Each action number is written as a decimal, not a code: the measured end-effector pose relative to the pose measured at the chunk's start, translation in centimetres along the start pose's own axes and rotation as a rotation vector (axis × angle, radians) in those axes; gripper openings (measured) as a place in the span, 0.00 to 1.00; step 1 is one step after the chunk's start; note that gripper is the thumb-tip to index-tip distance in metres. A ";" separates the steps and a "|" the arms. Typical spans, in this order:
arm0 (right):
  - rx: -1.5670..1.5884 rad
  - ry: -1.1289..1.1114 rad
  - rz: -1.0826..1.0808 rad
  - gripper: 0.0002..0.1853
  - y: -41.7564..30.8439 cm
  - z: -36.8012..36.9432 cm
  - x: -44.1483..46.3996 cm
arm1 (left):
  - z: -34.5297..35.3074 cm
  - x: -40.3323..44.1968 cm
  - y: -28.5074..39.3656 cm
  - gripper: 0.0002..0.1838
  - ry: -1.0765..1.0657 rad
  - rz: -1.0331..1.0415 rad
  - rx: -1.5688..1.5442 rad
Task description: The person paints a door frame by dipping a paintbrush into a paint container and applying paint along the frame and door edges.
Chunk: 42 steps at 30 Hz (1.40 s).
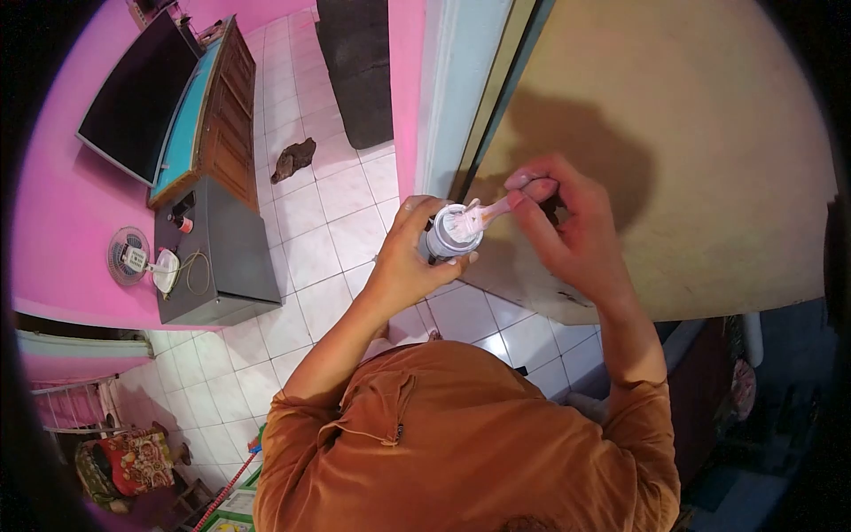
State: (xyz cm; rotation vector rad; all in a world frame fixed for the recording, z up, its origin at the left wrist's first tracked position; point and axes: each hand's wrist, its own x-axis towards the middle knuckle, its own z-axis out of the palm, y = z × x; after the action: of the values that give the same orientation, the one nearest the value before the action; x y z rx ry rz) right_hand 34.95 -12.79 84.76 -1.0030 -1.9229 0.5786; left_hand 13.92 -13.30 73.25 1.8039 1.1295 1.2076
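My left hand point(409, 257) is wrapped round a small grey can point(441, 245), its open top facing up, with whitish paint on the rim. Between the thumb and fingers of my right hand point(567, 217) is the handle of a small brush point(510, 202). The brush's white-coated end rests at the mouth of the can. Both hands are in front of the edge of a tan door point(691, 160), beside a pale door frame point(456, 97).
A television point(142, 97) stands on a wooden cabinet point(226, 115) at the left. Nearer are a grey cabinet point(230, 244) and a small fan point(131, 255). A dark cloth point(294, 160) lies on the tiled floor point(328, 222). Patterned fabric point(140, 461) is at the lower left.
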 end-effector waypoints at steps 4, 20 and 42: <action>-0.006 0.007 -0.051 0.07 0.2 0.4 0.9 | -0.7 0.9 0.0 0.35 -0.022 0.004 0.004; 0.532 0.399 0.485 0.07 3.0 0.5 -0.3 | -3.2 2.7 -1.4 0.38 -0.003 0.053 -0.002; 0.738 0.552 0.330 0.09 1.1 2.0 -1.1 | -5.5 5.1 1.6 0.36 0.023 0.113 -0.032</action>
State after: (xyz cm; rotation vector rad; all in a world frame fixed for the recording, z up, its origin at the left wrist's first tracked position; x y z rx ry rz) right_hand 34.06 -13.13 82.46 -0.8608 -0.9386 0.9843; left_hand 10.15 -8.82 78.27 1.8555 1.0266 1.3075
